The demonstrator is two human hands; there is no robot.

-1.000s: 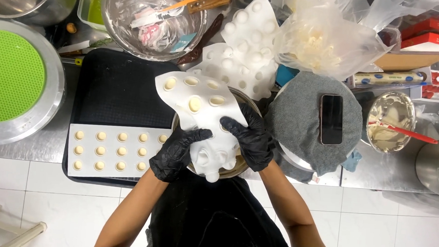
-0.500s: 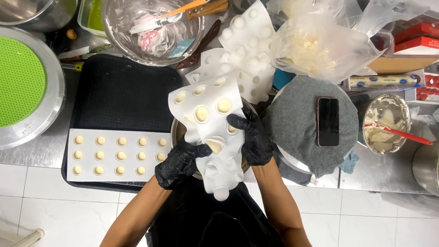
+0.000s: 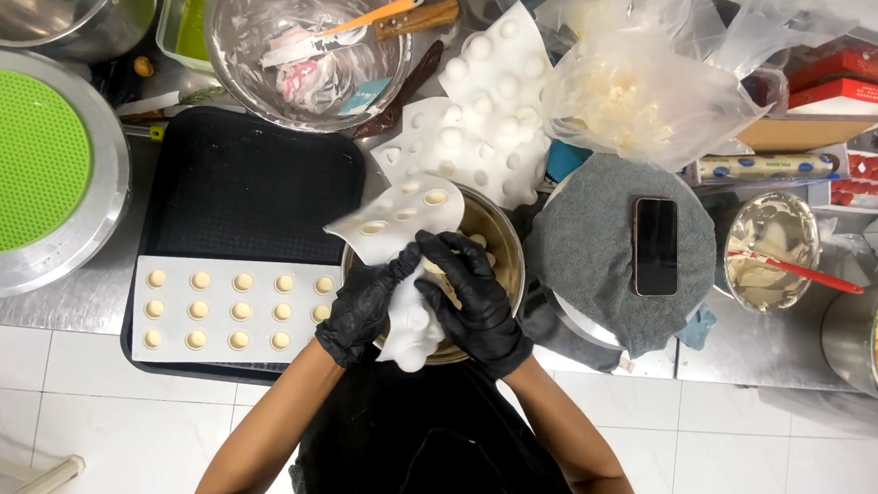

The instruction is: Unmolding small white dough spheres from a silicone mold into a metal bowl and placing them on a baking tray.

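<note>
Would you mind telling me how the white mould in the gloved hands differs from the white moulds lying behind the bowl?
The held mould is bent and twisted between the left hand and right hand over the metal bowl; the stacked moulds lie untouched on the counter. The held mould shows cavities, some with pale filling; the stacked moulds show rounded domes. Both are white and flexible-looking.

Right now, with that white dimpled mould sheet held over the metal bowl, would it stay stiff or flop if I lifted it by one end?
Probably floppy: the white dimpled mould sheet bends and curls where the left hand and right hand squeeze it. It looks light, since its free end stands up unsupported above the round metal bowl. The pale filled cavities may drop out when it flexes.
</note>
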